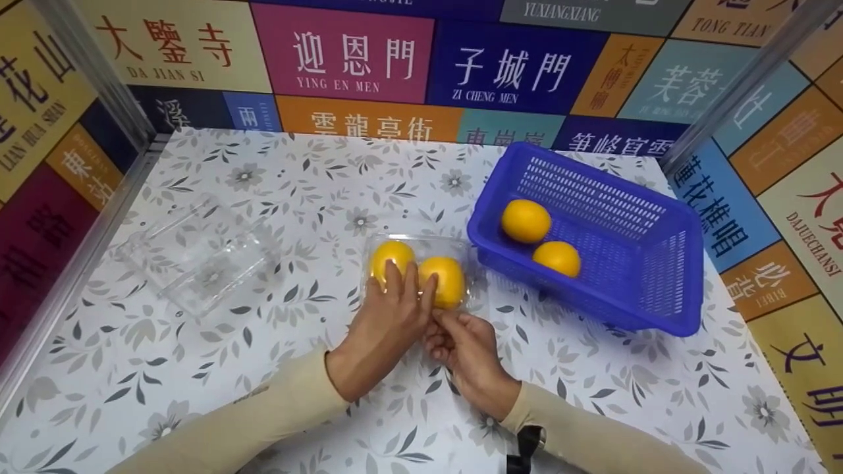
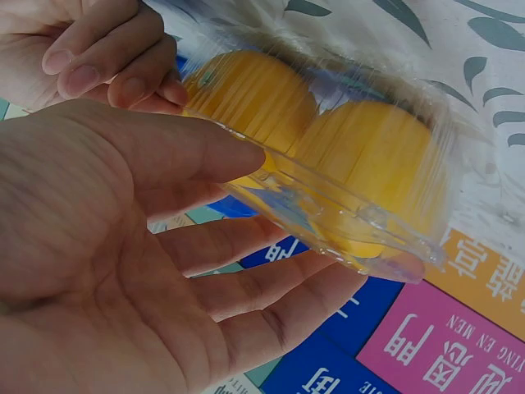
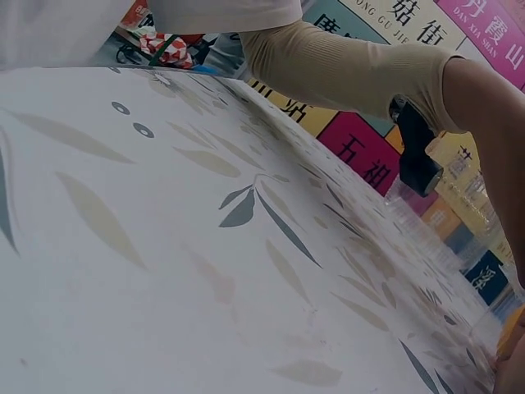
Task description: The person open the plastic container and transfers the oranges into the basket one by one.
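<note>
Two oranges (image 1: pixel 442 280) sit inside a see-through plastic box (image 1: pixel 421 238) near the middle of the table. My left hand (image 1: pixel 388 322) lies over the box from the near side, its fingers straight across the lid. In the left wrist view the left thumb (image 2: pixel 221 152) is against the box's rim and the fingertips reach past the far side. At the near edge of the box my right hand (image 1: pixel 471 352) has its fingers curled, pinching at the rim close to the left hand. The right wrist view shows mostly tabletop.
A blue perforated basket (image 1: pixel 632 263) with two more oranges (image 1: pixel 527 221) stands right of the box. Another see-through plastic box (image 1: pixel 204 257) lies at the left. Printed panels (image 1: pixel 342 59) wall the table (image 1: pixel 316 197) at the back and sides.
</note>
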A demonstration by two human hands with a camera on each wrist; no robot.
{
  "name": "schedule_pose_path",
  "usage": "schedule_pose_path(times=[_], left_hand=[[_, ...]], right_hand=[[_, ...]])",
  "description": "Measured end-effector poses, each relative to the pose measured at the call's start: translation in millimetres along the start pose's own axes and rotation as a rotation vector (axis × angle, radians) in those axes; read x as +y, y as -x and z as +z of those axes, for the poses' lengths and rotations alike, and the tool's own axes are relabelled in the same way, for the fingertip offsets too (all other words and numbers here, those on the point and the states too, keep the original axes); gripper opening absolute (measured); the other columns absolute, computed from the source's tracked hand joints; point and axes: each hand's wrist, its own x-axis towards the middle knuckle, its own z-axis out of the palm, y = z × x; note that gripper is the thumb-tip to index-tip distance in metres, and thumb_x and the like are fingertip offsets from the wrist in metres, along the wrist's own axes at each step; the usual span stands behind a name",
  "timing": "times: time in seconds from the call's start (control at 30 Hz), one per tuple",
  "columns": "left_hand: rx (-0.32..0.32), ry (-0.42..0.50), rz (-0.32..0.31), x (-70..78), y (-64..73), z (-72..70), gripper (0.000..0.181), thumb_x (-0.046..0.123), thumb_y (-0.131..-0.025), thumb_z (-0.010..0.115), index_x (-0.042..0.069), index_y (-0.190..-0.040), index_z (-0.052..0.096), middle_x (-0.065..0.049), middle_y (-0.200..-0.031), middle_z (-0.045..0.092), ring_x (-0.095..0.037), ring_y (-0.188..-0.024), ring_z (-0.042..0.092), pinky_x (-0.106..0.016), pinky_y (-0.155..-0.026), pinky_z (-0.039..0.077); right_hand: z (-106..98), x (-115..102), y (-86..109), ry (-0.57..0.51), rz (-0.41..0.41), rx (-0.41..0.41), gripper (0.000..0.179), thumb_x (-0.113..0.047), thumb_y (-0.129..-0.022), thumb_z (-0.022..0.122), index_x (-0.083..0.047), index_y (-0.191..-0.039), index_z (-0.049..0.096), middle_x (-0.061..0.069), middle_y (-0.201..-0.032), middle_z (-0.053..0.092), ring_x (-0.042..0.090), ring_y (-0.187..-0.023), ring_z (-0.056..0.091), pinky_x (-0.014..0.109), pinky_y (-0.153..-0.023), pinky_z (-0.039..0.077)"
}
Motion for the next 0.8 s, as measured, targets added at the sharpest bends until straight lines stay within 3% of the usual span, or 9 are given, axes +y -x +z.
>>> schedule_pose_path(times=[0.3, 0.57, 0.8], left_hand=[[0.018, -0.050, -0.009, 1.6, 3.9, -3.4, 0.037, 0.021, -0.107, 0.064, 0.016, -0.142, 0.075, -0.018, -0.131, 0.077, -0.040, -0.108, 0.075, -0.047, -0.081, 0.067], [0.047, -0.050, -0.016, -3.5, 3.6, -4.4, 0.029, 0.019, -0.104, 0.066, 0.011, -0.131, 0.075, -0.020, -0.113, 0.076, -0.036, -0.092, 0.073, -0.039, -0.063, 0.065], [0.041, -0.058, -0.009, -10.1, -0.5, -7.7, 0.008, 0.010, -0.099, 0.065, 0.014, -0.105, 0.068, -0.011, -0.084, 0.059, -0.026, -0.073, 0.062, -0.025, -0.044, 0.047]], right_hand=[[1.6, 1.8, 0.9, 0.024, 0.009, 0.004, 0.020, -0.004, -0.107, 0.061, 0.001, -0.090, 0.071, 0.008, -0.077, 0.068, 0.012, -0.059, 0.062, 0.020, -0.051, 0.048], [1.2, 1.9, 2.9, 0.031, 0.019, -0.024, 0.022, -0.002, -0.106, 0.060, 0.000, -0.088, 0.073, 0.007, -0.076, 0.067, 0.012, -0.058, 0.061, 0.019, -0.050, 0.045], [-0.1, 1.3, 4.8, 0.047, 0.031, -0.060, 0.018, -0.002, -0.104, 0.061, 0.000, -0.087, 0.069, 0.007, -0.075, 0.067, 0.013, -0.057, 0.060, 0.019, -0.049, 0.045]])
